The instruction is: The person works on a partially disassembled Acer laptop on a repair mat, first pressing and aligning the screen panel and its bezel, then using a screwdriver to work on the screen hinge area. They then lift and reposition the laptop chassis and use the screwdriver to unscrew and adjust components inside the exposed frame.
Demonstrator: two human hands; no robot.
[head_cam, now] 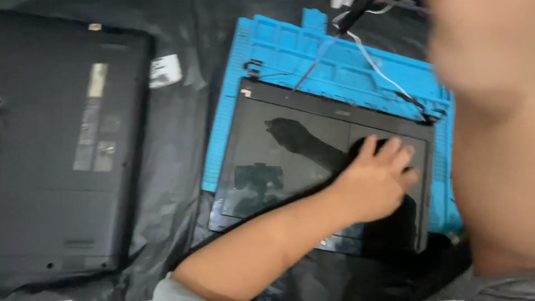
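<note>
My left hand (379, 181) reaches in from the lower left and lies flat, fingers spread, on the right part of a black laptop screen panel (278, 161). The panel's dark glass reflects the arm. It rests on a blue work mat (290, 56). My right arm (493, 156) rises along the right edge, very close to the camera and blurred. Its hand (479, 39) is a smear at the top right, so I cannot make out its fingers. Thin white and red cables (368, 58) run from the panel's top edge across the mat toward that hand.
A black laptop base (67, 145) lies bottom-up at the left, with pale labels on it. A small white tag (165, 71) sits beside it. Black plastic sheeting (173, 167) covers the surface under everything. A hinge bracket (253, 67) lies on the mat's upper left.
</note>
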